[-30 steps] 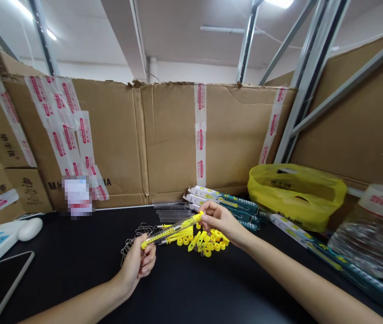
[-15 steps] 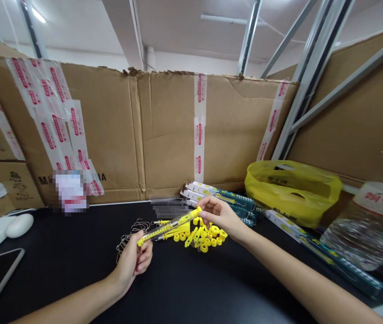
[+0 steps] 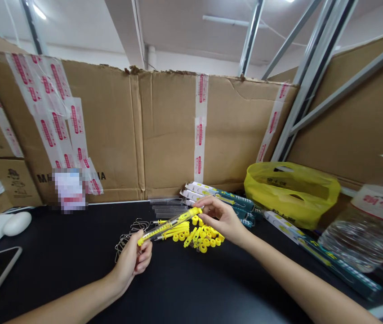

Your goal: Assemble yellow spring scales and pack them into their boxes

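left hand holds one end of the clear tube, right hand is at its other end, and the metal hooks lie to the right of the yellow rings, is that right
Not quite: the head view shows the metal hooks left of the yellow rings. The left hand does hold one end of the clear tube, with the right hand at its other.

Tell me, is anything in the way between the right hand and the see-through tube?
Nothing visible is in the way: the right hand has its fingertips right at the upper yellow end of the see-through tube. The loose yellow parts lie behind, on the black table.
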Demonstrator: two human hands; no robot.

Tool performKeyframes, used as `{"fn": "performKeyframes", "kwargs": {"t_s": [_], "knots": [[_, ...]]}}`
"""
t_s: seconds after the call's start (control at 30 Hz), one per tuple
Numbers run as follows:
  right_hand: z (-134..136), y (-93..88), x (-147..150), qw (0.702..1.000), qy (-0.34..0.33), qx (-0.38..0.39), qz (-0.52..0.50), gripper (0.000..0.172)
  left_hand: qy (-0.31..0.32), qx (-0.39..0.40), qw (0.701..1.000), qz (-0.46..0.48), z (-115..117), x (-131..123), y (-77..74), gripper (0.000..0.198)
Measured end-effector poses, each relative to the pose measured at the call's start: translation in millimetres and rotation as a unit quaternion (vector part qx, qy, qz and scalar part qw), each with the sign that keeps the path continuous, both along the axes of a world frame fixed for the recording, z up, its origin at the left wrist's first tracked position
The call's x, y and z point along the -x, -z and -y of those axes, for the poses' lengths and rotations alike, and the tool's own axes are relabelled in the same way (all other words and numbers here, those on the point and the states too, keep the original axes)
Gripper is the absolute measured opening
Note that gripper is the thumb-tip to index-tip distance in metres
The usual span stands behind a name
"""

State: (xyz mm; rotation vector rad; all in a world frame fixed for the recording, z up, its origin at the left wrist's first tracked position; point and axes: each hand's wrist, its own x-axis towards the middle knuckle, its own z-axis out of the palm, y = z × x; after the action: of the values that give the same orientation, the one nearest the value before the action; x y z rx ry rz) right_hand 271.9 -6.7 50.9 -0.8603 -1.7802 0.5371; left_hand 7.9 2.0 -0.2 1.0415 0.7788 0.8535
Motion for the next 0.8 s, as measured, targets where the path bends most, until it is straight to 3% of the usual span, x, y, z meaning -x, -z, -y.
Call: {"fn": "performKeyframes", "kwargs": {"t_s": [0.1, 0.17, 0.27, 0.47, 0.63, 0.8], "knots": [[2.6, -4.5, -1.8, 0.996, 0.02, -0.065, 0.062, 0.013, 0.0, 0.007, 1.0, -0.002, -0.6, -0.2, -0.3, 0.048], [2.7, -6.2, -3.9, 0.994, 0.025, -0.063, 0.08, 0.015, 0.0, 0.008, 1.0, -0.001, -0.7, -0.3, -0.7, 0.048], [1.4, -6.2, -6.3, 0.998, 0.016, -0.004, 0.061, 0.021, -0.001, 0.001, 1.0, -0.003, -0.1, -0.8, -1.2, 0.049], [2.1, -5.9, -1.5, 0.984, -0.084, 0.144, -0.062, 0.026, 0.001, -0.013, 1.0, -0.01, 1.6, -1.6, -1.2, 0.051], [2.3, -3.3, 2.7, 0.978, -0.086, 0.179, -0.069, 0.029, 0.003, -0.018, 1.0, -0.017, 1.8, -1.9, -0.8, 0.051], [0.7, 2.1, 4.6, 0.984, -0.032, 0.166, -0.051, 0.036, -0.002, -0.027, 0.999, -0.02, 3.3, -2.0, -2.0, 0.051]]}}
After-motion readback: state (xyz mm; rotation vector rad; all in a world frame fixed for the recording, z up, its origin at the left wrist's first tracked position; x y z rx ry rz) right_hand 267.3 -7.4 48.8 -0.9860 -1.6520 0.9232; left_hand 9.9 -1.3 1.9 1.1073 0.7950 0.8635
